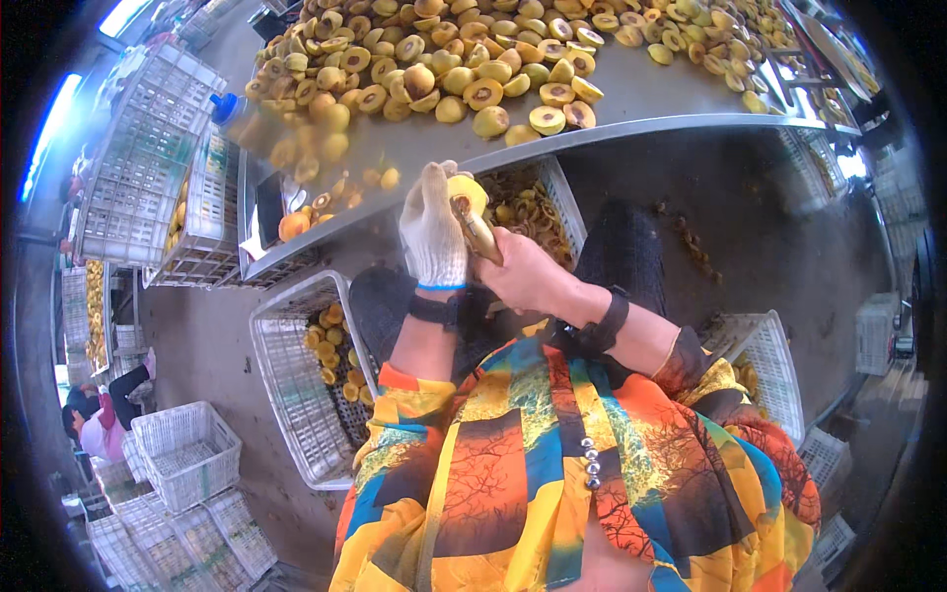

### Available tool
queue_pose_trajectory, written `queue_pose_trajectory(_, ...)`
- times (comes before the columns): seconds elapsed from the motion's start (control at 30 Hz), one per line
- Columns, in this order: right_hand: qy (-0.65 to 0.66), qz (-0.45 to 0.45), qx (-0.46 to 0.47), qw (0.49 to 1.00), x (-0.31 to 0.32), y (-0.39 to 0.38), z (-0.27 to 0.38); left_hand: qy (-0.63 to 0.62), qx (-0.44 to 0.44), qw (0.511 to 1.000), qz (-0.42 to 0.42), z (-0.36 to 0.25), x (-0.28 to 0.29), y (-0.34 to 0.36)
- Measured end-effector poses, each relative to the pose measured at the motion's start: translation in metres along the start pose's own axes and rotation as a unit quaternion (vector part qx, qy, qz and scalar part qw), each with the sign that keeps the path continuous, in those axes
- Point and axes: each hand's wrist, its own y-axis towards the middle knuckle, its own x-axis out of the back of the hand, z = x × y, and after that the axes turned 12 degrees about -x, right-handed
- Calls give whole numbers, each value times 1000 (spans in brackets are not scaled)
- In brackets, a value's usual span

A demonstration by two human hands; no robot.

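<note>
My left hand (pixel 434 227), in a white knit glove with a blue cuff, grips a yellow fruit half (pixel 468 190) near the front edge of the metal table (pixel 676 94). My bare right hand (pixel 518 266) is closed on a short metal tool (pixel 477 227), whose tip meets the fruit's brown centre. Many cut fruit halves (pixel 424 59) lie piled on the tabletop. Under its edge, behind my hands, a crate (pixel 568 209) holds brownish fruit pieces. A white crate (pixel 296 375) with some yellow halves stands on the floor left of my legs.
Another white crate (pixel 774 365) stands at my right. Stacked crates (pixel 133 168) rise at the upper left, and more (pixel 187 454) stand at the lower left. A seated person (pixel 104 424) is at the far left. A blue-topped container (pixel 229 109) sits at the table's left end.
</note>
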Motion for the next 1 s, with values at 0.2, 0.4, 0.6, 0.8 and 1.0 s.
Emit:
queue_pose_trajectory(0.2, 90, 71, -59, 992, 2, 4, -14, -35, 196, 977, 72, -7, -6, 4)
queue_pose_trajectory(0.4, 308, 304, -173, 885, 13, 15, -18, -76, 239, 965, 81, -15, -7, 5)
queue_pose_trajectory(0.6, 220, 389, -87, 890, 21, 25, -26, -166, 225, 954, -104, -22, 44, 29)
queue_pose_trajectory(0.8, -502, -229, 256, 794, 56, 87, -14, 289, 64, 948, -114, -65, 165, 27)
queue_pose_trajectory(1.0, -589, -255, 146, 753, 93, 180, 31, 424, 52, 897, -117, -79, 144, -10)
